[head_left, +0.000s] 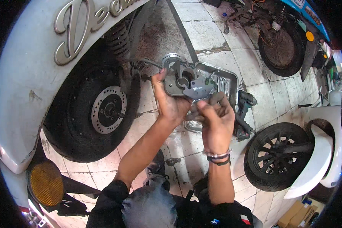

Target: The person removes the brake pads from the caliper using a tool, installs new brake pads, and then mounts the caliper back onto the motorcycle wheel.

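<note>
My left hand [170, 102] grips a grey metal brake caliper bracket [177, 78] from its left side, thumb up along the edge. My right hand [215, 118] is closed just below and to the right of it, its fingers on a flat grey brake pad [198, 89] that lies against the caliper. Both hands are greasy. The caliper hangs in the air beside the scooter's rear wheel [85, 114], whose brake disc [107, 109] faces me.
A metal tray [225, 81] lies on the tiled floor behind the hands, with a cordless drill [244, 112] next to it. A white scooter body [30, 68] arches over the left. A loose wheel with a white fender [277, 155] lies right; another scooter wheel [282, 47] stands far right.
</note>
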{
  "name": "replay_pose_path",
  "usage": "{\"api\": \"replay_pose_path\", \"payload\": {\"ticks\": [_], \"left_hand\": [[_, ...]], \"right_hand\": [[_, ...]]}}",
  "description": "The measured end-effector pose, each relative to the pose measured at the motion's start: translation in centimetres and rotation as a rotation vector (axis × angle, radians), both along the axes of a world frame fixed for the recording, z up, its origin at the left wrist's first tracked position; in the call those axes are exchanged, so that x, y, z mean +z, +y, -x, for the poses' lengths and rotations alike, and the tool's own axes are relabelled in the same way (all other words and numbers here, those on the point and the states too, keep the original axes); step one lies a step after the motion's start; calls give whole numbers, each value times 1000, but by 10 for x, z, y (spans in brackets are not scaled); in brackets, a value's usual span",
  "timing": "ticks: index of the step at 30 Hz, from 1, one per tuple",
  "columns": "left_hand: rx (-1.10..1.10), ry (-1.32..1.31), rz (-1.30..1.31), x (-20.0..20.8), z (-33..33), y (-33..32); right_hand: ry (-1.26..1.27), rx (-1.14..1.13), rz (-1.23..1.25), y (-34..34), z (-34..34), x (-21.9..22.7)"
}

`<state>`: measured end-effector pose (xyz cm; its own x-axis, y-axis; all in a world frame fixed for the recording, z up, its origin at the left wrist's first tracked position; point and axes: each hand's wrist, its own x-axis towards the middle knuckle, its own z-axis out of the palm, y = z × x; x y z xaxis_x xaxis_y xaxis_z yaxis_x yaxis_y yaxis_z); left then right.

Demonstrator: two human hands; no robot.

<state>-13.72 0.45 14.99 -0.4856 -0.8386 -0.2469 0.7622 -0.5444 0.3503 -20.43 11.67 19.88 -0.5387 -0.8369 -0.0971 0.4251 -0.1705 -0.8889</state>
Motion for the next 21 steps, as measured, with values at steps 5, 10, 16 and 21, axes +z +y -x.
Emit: {"api": "replay_pose_path", "payload": {"ticks": [5, 10, 16, 21], "left_hand": [[-54, 41, 149, -12, -2, -2], [-6, 61, 68, 2, -5, 7], [10, 60, -29, 10, -7, 9], [-115, 113, 102, -16, -10, 7]], "right_hand": [[220, -33, -183, -10, 6, -4], [430, -173, -118, -19, -6, 7], [199, -71, -186, -3, 4, 13], [-127, 108, -161, 2, -6, 0]]}}
